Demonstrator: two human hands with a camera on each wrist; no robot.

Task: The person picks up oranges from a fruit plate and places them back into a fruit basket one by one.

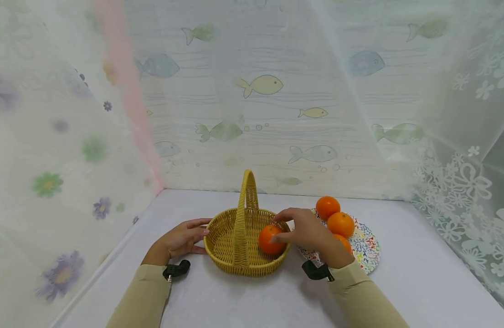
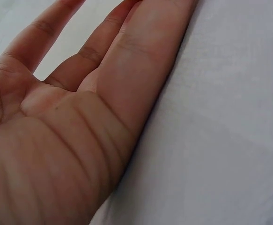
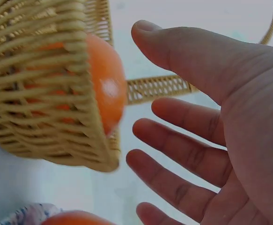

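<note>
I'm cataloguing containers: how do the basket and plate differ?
The basket is plain yellow wicker; the plate is white with multicoloured marks. The basket has a tall handle; the plate looks flat. The basket shows one orange, the plate three. Both rest on the white table.

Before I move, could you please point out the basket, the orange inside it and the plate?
Basket [image 1: 257,270], head view: front outer wall.
Orange [image 1: 270,245], head view: near its middle.
Plate [image 1: 368,247], head view: bare right side.
</note>
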